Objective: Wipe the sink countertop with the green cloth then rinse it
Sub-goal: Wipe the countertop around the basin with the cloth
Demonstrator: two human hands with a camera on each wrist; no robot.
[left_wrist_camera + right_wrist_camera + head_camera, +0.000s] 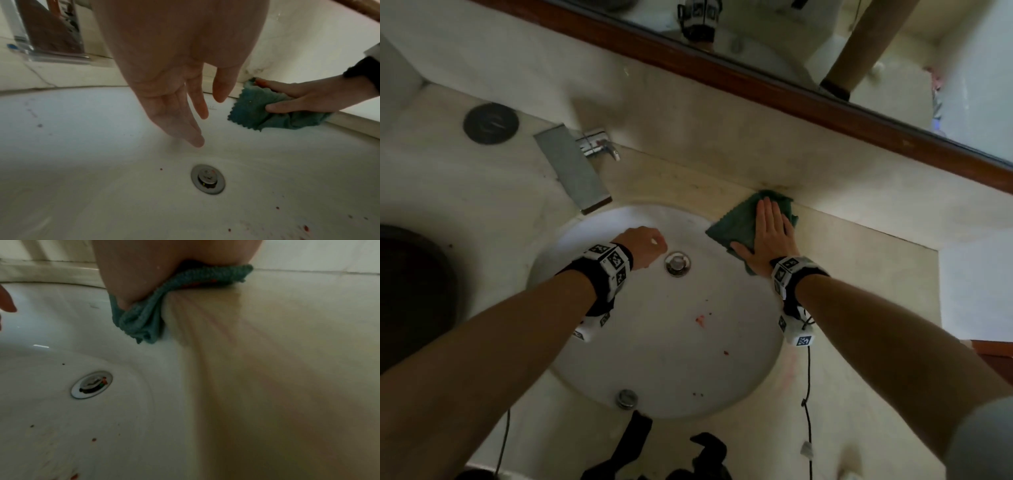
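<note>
The green cloth [739, 222] [261, 112] [141, 321] lies on the beige countertop [859, 260] [287, 353] at the back right rim of the white sink [654, 359], against the backsplash corner. One edge of it hangs over into the bowl. My right hand [768, 233] [302, 97] [156, 264] presses flat on the cloth, fingers straight, thumb spread along its side. My left hand [645, 245] [197, 123] hangs over the bowl near the drain [677, 263] [207, 181] [92, 384]. Its fingers point down, relaxed, and hold nothing.
A chrome faucet [582, 161] [51, 40] stands at the back left of the sink. A black round cap [491, 123] and a dark object [410, 291] sit on the left. A wood-framed mirror [756, 82] runs behind. Red specks [700, 320] dot the bowl. A black cable [808, 394] hangs from my right wrist.
</note>
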